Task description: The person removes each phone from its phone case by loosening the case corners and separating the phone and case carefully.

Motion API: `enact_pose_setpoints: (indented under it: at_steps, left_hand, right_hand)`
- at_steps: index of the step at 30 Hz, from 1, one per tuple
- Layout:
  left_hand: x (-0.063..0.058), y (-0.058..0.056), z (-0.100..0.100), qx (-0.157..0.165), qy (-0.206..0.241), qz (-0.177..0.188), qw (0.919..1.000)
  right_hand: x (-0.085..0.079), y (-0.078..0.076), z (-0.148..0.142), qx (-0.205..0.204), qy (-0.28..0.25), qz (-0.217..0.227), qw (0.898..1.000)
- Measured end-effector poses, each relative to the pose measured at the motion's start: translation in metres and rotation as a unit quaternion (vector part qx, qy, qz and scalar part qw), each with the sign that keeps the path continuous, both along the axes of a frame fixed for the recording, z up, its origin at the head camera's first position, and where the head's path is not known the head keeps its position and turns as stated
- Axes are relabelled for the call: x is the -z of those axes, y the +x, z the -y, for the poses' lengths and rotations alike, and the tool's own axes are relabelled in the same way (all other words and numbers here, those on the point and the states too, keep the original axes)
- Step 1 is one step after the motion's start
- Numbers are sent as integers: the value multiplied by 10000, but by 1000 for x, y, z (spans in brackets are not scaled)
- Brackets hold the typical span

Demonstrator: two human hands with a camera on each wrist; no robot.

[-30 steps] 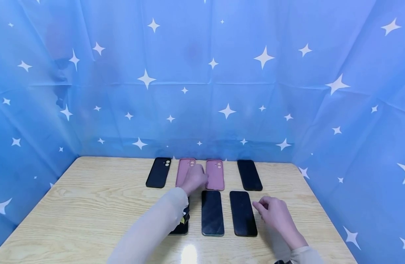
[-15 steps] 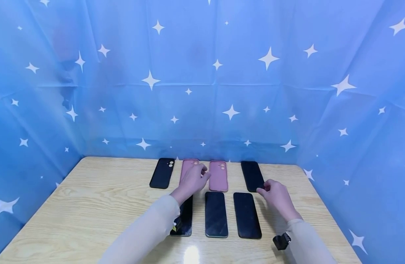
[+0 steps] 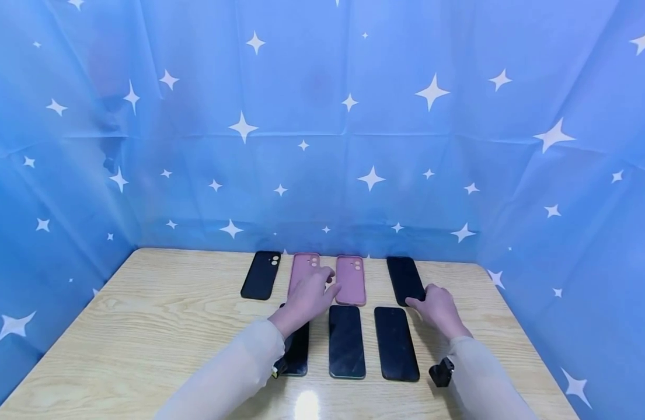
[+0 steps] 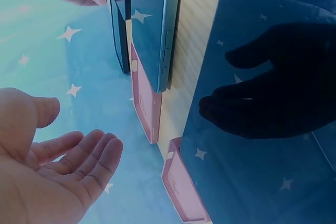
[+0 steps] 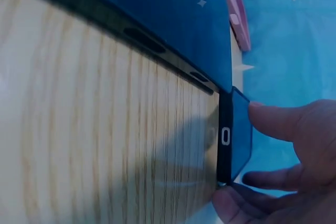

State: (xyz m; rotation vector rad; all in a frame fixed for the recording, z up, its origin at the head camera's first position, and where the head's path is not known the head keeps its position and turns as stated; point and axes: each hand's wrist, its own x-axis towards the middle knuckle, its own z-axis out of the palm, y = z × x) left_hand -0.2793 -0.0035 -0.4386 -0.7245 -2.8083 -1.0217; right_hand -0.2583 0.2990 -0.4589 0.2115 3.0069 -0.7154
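My right hand [image 3: 439, 308] is at the near end of the dark phone [image 3: 405, 279] at the back right. In the right wrist view the thumb [image 5: 273, 119] touches one side of this phone and the fingers the other; it sits in a black case with an oval port cutout. My left hand [image 3: 307, 294] hovers over the left pink phone case [image 3: 297, 273], hiding part of it. Its fingers are loosely bent around nothing in the left wrist view. Beside it lies a second pink phone case [image 3: 351, 283], inner side up.
A black phone case [image 3: 260, 277] lies at the back left. In the front row are a left phone [image 3: 298, 353], partly under the left forearm, a middle phone [image 3: 347, 344] and a right phone [image 3: 397, 345]. A blue star-patterned curtain [image 3: 322, 146] borders the wooden table [image 3: 143, 332].
My right hand has moved from beside the front right phone to the near end of the back right one and taken hold of it. The left hand has shifted slightly and its fingers have spread.
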Motion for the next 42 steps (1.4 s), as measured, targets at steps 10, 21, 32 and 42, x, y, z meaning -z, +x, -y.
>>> enact_pose_setpoints:
  at_steps: [10, 21, 32, 42]
  left_hand:
    - [1, 8, -3, 127, -133, -172, 9997]
    - [5, 10, 1, 78, -182, -330, 9993]
    - [4, 9, 7, 119, -60, -355, 9993]
    - [0, 11, 11, 51, 91, -388, 9992]
  right_hand:
    - [3, -9, 15, 113, 546, -195, 9983]
    - [5, -17, 23, 694, 321, 137, 9970]
    - [-1, -22, 22, 894, -806, -101, 9927]
    - [-12, -19, 30, 1118, -2386, 27, 9647]
